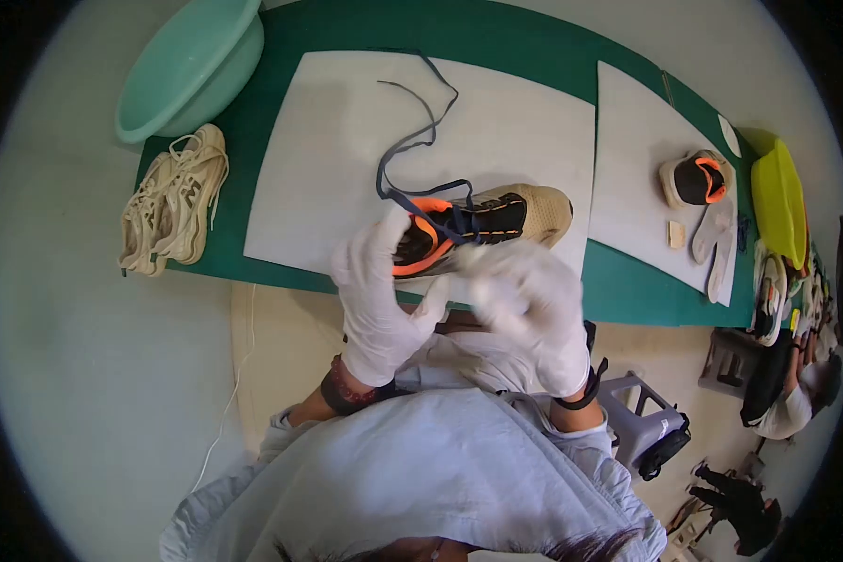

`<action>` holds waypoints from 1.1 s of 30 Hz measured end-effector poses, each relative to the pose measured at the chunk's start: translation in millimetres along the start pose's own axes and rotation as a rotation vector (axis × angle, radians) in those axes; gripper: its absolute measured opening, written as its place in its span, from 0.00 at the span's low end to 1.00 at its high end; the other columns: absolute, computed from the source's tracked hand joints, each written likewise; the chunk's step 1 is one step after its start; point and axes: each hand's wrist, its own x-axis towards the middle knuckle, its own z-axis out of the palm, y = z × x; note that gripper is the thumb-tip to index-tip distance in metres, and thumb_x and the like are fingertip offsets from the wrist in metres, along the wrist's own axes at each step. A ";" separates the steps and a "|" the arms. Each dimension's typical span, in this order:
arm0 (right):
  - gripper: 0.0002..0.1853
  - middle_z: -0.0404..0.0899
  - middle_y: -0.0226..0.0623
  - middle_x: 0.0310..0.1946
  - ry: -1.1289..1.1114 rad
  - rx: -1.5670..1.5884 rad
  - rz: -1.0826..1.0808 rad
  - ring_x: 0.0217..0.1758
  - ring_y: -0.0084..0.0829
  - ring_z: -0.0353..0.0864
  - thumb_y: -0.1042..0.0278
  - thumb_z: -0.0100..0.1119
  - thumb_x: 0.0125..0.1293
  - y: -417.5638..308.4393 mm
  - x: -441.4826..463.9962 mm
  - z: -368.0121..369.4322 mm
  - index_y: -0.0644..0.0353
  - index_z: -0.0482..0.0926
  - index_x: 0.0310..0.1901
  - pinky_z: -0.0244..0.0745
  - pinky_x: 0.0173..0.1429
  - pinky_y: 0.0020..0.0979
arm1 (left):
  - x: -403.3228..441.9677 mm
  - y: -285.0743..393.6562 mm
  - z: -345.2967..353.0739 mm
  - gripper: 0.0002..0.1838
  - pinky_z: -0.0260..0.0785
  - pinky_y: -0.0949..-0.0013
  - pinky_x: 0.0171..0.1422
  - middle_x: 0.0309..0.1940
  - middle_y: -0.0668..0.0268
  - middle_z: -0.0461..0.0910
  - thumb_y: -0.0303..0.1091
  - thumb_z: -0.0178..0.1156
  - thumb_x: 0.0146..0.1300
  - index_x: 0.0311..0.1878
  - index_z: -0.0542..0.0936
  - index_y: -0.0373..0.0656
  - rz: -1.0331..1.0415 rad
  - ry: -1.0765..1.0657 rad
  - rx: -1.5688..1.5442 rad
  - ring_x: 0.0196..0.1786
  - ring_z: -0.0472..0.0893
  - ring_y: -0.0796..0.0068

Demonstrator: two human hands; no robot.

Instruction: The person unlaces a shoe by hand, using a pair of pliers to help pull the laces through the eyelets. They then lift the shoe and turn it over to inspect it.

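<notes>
A tan and black sneaker (525, 214) with an orange collar lies on its sole on a white board, toe to the right. Its dark blue shoelace (403, 150) is partly threaded through the eyelets, and the long loose end trails across the board away from me. My left hand (375, 304), in a white glove, is closed around the heel, with the thumb at the near side. My right hand (534, 304), gloved too, is beside the near side of the shoe by the laces. Motion blurs its fingers, so whether they pinch the lace is unclear.
The white board (318, 122) rests on a green table (525, 28). At left are cream sneakers (187, 197) and a teal basin (187, 75). At right, another sneaker (695, 180), insoles (712, 234) and a yellow basin (779, 201). A grey stool (637, 412) stands below; other people sit farther right.
</notes>
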 end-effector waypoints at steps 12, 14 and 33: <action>0.32 0.81 0.38 0.52 0.035 -0.305 0.194 0.49 0.39 0.84 0.76 0.74 0.63 43.8 -13.7 9.1 0.45 0.84 0.70 0.82 0.52 0.36 | 51.4 8.9 0.9 0.30 0.56 0.45 0.82 0.71 0.64 0.79 0.37 0.78 0.52 0.63 0.86 0.57 0.225 -0.252 0.378 0.71 0.76 0.51; 0.26 0.82 0.36 0.47 0.050 -0.317 0.177 0.47 0.39 0.85 0.71 0.76 0.62 54.6 -12.1 11.7 0.48 0.88 0.64 0.82 0.49 0.36 | 45.5 1.3 3.4 0.20 0.48 0.31 0.82 0.64 0.71 0.81 0.44 0.79 0.53 0.50 0.87 0.58 0.231 -0.198 0.359 0.69 0.75 0.57; 0.14 0.85 0.40 0.38 0.145 -0.138 0.604 0.40 0.41 0.85 0.57 0.78 0.68 59.1 7.1 28.6 0.60 0.90 0.38 0.79 0.49 0.36 | 47.7 -0.1 -48.2 0.19 0.73 0.57 0.58 0.47 0.66 0.88 0.39 0.76 0.61 0.56 0.88 0.49 -0.086 0.059 0.326 0.51 0.84 0.60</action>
